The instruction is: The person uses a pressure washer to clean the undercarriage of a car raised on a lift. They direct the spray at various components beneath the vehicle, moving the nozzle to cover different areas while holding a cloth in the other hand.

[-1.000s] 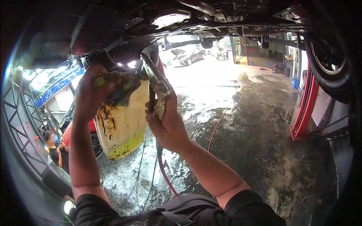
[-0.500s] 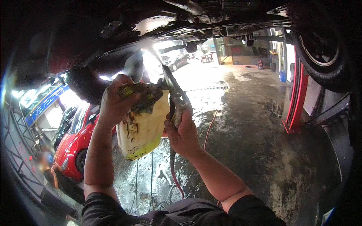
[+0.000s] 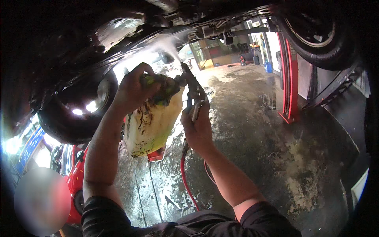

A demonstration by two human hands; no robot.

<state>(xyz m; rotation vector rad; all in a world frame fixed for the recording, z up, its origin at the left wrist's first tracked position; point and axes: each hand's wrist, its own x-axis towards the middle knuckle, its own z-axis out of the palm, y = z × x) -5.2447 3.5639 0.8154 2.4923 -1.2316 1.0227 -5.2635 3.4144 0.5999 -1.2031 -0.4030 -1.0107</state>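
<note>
Spray gun (image 3: 193, 87): dark metal, raised under a lifted car, nozzle tilted up and a little left. White spray (image 3: 169, 48) leaves the tip toward the underbody (image 3: 213, 33). Right hand (image 3: 199, 126) is wrapped around the handle; exact finger pressure on the trigger cannot be told.

Off-white plastic jug (image 3: 152, 130) hangs just left of the gun, streaked dark brown, yellow-green low down. Left hand (image 3: 138, 87) is closed on its grimy top; whether that mass is rag or caked neck, cannot tell. Jug and gun seem to meet near a dark knob.

Risks, as judged: greasy top plus the jug's own weight could let it slide through the left hand, dragging the gun's aim with it. Spray striking metal so close overhead may bounce back as mist or drip onto the bare forearms and upturned face; no gloves on either hand.

Red hose (image 3: 183, 168) drops from beneath the gun, thin dark lines (image 3: 156, 193) near it: a snag there would likely tug the nozzle sideways. Floor (image 3: 252, 158) is wet and blotched, so a step back could slip.

Farther out: tyre (image 3: 59, 122) at left, close enough for an elbow to knock; red lift post (image 3: 290, 79) at right, well apart.
</note>
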